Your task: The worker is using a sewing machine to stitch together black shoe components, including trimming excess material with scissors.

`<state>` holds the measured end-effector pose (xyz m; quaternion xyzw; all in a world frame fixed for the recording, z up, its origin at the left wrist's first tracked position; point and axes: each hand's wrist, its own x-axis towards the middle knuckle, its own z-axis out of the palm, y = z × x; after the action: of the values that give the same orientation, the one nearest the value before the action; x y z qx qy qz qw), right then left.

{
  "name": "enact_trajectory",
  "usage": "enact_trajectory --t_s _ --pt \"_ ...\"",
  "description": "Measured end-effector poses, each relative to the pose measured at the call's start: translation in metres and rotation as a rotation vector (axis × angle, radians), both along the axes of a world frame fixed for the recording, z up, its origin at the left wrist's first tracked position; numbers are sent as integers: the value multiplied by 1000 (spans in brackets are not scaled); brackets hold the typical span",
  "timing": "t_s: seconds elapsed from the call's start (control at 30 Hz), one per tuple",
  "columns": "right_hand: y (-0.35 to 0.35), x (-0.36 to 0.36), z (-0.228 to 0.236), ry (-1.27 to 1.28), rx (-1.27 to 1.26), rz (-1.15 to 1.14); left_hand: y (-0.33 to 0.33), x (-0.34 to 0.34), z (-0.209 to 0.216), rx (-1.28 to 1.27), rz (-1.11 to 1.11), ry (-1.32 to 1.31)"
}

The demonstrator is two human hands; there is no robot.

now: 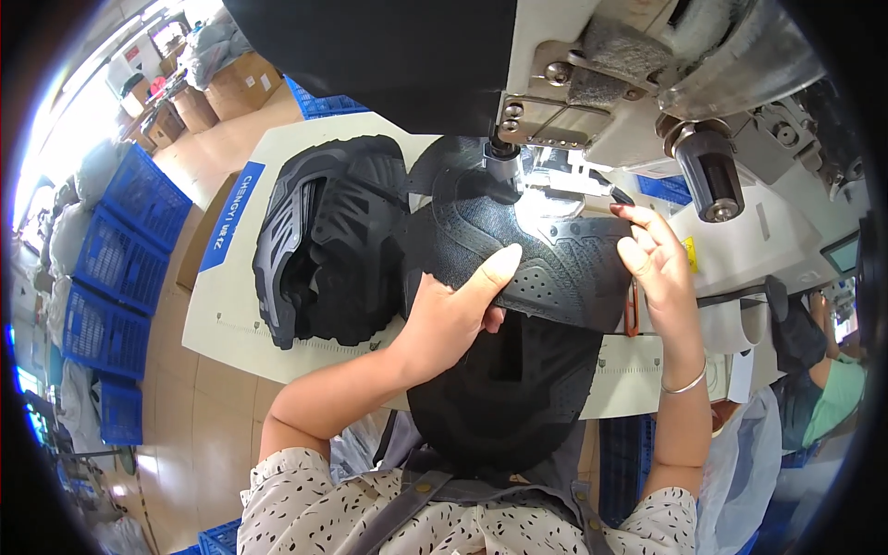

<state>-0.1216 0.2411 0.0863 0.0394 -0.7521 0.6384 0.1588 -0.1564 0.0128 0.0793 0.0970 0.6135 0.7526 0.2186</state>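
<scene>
A black knit shoe upper [532,254] lies under the needle of a white sewing machine [638,102]. My left hand [449,314] grips its near left edge, thumb on top of the perforated fabric. My right hand [652,264] pinches its right edge beside the machine's body, a thin bangle on that wrist. More of the black fabric [504,393] hangs off the table toward my lap. The needle area is lit by a small lamp.
A stack of black shoe uppers [328,245] sits left on the pale work table [227,310]. Blue plastic crates [120,268] line the floor at left, cardboard boxes [236,83] farther back. Another person in a green top [828,384] sits at right.
</scene>
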Motion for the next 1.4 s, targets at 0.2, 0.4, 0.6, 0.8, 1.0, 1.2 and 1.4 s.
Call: enact_trajectory --t_s 0.2,0.4,0.6,0.8,1.0,1.2,1.4 --pt "6 -5 4 62 -24 -45 5 -3 0 58 47 -42" --pt "9 -14 3 110 -91 6 12 1 2 -19 120 53" --pt "5 -12 1 97 -103 -17 8 -3 6 25 99 54" --pt "-1 -9 -1 167 -61 -54 5 -8 3 -6 78 16" --pt "3 -13 -3 148 -57 -36 11 -4 4 37 130 100" --pt "5 -14 -2 113 -72 -26 12 -7 7 -1 114 138" --pt "-2 -8 -4 167 -37 -67 6 -13 6 -48 94 151"
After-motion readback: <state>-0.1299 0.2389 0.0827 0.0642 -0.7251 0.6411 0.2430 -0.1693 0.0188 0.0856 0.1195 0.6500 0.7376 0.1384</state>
